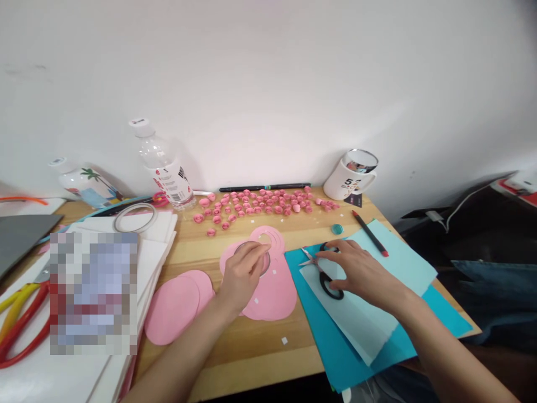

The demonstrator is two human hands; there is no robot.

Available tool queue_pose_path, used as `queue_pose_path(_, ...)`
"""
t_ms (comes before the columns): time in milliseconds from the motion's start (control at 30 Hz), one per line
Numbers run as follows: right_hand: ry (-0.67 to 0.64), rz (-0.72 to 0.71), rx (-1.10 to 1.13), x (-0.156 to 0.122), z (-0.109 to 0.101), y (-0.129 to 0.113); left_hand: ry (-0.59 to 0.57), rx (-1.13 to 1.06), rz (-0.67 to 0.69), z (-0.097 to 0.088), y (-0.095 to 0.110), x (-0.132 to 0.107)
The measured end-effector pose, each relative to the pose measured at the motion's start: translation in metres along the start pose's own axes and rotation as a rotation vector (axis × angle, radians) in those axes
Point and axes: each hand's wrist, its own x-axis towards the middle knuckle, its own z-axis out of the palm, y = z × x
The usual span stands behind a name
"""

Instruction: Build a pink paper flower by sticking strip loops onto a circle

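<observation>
The pink paper circle (274,288) is lying flat on the counter (251,350), looking thin, light and easily creased, so it is best taken at its edge. The left hand (243,274) is bearing on it with bent fingertips; pinching or pressing, I cannot tell. The right hand (361,274) is resting, grip released, over scissors (331,291) on pale blue paper (363,330)

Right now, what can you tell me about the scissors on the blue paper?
The scissors have black, plastic-looking handle loops and short silvery blades. They lie flat on a pale blue sheet, blades slightly parted and pointing left toward the pink paper. The right hand rests over them, fingers covering the pivot and part of one loop.
</observation>
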Motion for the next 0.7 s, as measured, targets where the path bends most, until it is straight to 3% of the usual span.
queue_pose_path(200,0.039,0.186,0.255,0.025,0.005,-0.008,0.022,-0.191,-0.227,-0.003,0.008,0.006)
queue_pose_path(400,0.039,0.229,0.211,0.038,0.018,-0.009,0.061,-0.395,-0.412,-0.004,0.015,0.011)
queue_pose_path(700,-0.02,0.235,0.273,0.044,0.022,-0.007,0.047,-0.421,-0.486,-0.01,0.02,0.016)
